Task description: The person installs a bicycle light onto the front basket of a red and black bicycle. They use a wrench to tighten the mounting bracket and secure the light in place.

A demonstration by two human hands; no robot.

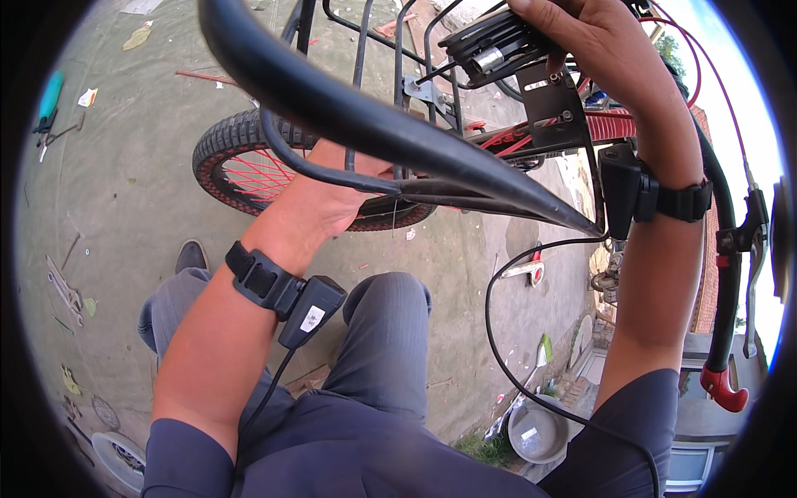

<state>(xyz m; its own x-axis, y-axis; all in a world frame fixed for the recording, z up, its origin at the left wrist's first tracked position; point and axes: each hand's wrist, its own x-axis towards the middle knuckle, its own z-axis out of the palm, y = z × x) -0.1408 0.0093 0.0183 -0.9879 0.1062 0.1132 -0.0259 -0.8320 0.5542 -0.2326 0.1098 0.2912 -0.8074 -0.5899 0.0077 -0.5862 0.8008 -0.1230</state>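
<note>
A bicycle with a black tubular rack (361, 50) fills the upper middle. Its knobbly tyre (212, 158) has red spokes. A thick black curved tube (365, 116) crosses close in front of me. My left hand (339, 197) reaches in under the rack beside the wheel, its fingers hidden behind the tubes. My right hand (585, 29), partly cut off at the upper edge, grips a black layered part with a silver cylinder (488, 58). Its thumb lies on top and a fingertip shows below. Beneath that part is a black bracket plate (552, 104) with bolts.
The handlebar's brake lever (754, 274) and red-tipped grip (724, 386) stand close to my right forearm. A black cable (490, 324) loops down past it. On the ground lie a teal-handled tool (50, 95), metal tools (62, 286), a grey basin (538, 432) and a pale tub (108, 452).
</note>
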